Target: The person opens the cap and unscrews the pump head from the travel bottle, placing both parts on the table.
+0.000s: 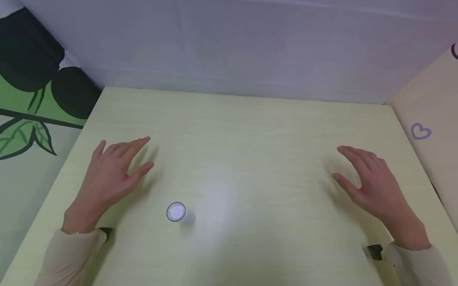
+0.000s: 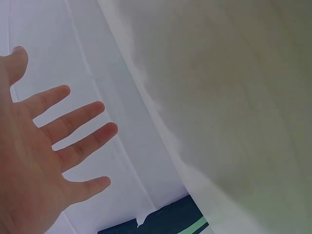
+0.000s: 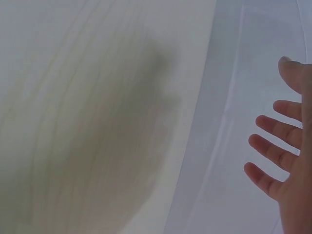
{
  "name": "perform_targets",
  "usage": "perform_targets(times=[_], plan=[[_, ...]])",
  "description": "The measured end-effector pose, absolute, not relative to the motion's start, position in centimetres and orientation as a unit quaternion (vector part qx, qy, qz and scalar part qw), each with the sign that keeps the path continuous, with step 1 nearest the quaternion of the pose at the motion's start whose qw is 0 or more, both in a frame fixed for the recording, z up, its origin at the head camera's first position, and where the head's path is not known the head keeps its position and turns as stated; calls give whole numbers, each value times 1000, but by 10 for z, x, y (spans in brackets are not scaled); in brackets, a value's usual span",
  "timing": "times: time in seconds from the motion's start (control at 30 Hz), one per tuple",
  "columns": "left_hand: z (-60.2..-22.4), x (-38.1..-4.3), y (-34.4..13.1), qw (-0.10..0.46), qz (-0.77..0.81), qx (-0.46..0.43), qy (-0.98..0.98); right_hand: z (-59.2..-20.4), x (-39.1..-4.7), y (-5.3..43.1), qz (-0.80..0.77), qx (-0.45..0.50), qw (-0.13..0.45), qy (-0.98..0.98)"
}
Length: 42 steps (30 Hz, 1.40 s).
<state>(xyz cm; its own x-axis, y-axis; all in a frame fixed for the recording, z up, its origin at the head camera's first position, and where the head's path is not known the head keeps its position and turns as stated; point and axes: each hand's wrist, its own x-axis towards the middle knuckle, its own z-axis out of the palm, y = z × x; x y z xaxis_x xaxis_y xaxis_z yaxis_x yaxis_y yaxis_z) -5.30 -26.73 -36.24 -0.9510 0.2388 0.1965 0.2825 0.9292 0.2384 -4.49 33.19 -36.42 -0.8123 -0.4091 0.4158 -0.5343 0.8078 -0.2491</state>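
In the head view a small round container with a white top and a dark rim (image 1: pixel 176 211) stands on the pale wooden table (image 1: pixel 243 143), left of the middle. My left hand (image 1: pixel 112 169) hovers over the table's left side, up and to the left of the container, fingers spread and holding nothing. Far to the right, my right hand (image 1: pixel 377 186) is held over the table with thumb and fingers apart, also holding nothing. Both wrist views show the bare palms with the fingers extended.
A plain greyish-lilac cloth wall (image 1: pixel 243 47) rises behind the table's far edge. On the left is a panel with dark and green leaf shapes (image 1: pixel 32 51). A pale side wall (image 1: pixel 429 91) with a purple heart outline (image 1: pixel 420 131) borders the right.
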Motion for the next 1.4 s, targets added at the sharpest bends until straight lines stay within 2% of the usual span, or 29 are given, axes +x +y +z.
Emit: perform_targets(times=[0.4,1.4], plan=[[-367,-48,-265,118,-148,-161,-969,-370,-43,323,212,299,161,-916],[-364,-22,-255,95,-179,-168,-965,-369,-17,297,269,314,108,-904]])
